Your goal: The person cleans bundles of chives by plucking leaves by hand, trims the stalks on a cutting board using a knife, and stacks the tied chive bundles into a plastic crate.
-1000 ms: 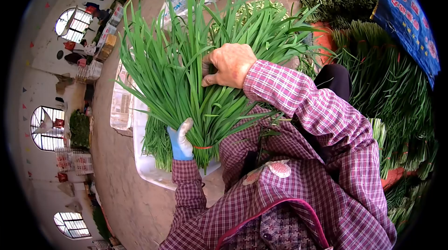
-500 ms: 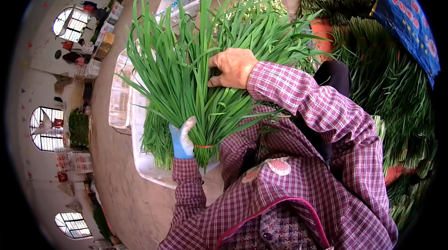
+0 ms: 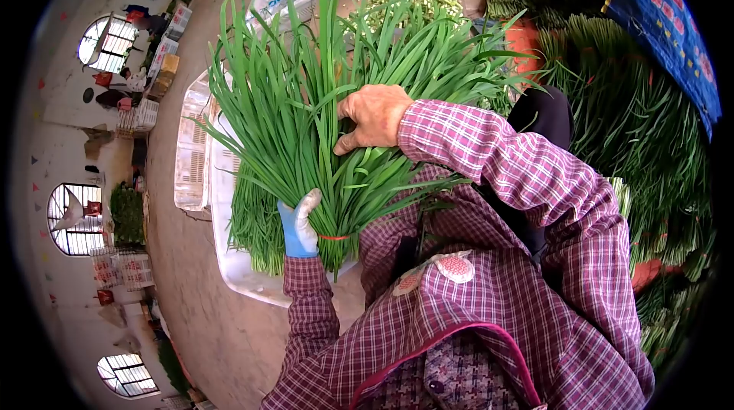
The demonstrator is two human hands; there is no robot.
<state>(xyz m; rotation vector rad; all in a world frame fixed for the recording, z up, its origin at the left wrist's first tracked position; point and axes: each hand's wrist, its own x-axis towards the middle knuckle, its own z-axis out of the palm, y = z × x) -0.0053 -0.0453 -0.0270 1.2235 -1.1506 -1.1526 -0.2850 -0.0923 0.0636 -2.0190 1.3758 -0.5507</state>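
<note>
Beside the near end of a white tub [image 3: 248, 281], a bunch of green leaves [image 3: 306, 154] is standing between 2 hands in front of a checked coat [image 3: 520, 295], its tips fanning up and outward. The left hand [image 3: 300, 225], wearing a blue and white glove [image 3: 290, 232], is grasping the bunch low down, just beside a red band [image 3: 334, 238] that is circling the stems. Its thumb is lying along the front; its other fingers are hiding behind. The bare right hand [image 3: 375, 117] is reaching in among the leaves higher up, thumb and fingertips standing apart; whether it is pinching any leaves, I cannot tell.

Compared with 1 second ago, little is changing: the left hand is keeping its place, the right hand is sitting slightly nearer the band with its thumb spreading wider, and a clearer gap is showing among the upper leaves. This is suggesting that the right hand is working the leaves while the left is steadying the stems.

Behind, cut greens [image 3: 256, 226] are lying in the tub, near a white crate [image 3: 193, 146]. Dark green bundles [image 3: 604, 104] are lying on the right, beside a blue sack [image 3: 665, 27].
</note>
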